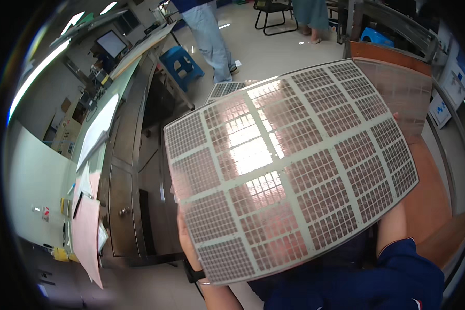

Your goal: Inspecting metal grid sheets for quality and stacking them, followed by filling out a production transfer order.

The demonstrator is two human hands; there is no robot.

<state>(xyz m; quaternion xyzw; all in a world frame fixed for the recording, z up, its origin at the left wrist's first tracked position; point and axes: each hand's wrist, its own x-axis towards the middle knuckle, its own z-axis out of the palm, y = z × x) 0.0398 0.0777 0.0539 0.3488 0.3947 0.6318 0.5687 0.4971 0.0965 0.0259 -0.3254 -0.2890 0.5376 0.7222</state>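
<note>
Workshop floor [268, 51], glossy coppery panel [293, 169] gridded pale green, left fingers [181, 225] and right fingers [396, 117] gripping its edges

Pink sheets [89, 240] and white papers [101, 128] lie on the workbench [121, 194] at your left. A blue plastic stool [183, 56] stands on the floor [263, 50].

- The gridded panel [315, 138] is given a smooth, glossy look; bright white glare is reflected across its coppery cells.
- Dull, brushed-looking metal is seen on the drawer cabinet [121, 186], shinier metal on its round knob [124, 211].
- The stool [182, 67] is made of smooth blue plastic.
- Matt paper is recognised in the pink sheets [86, 232].
- Soft, matt cloth is shown by the navy sleeve [408, 274].
- Light is mirrored by the polished floor [274, 49].
</note>
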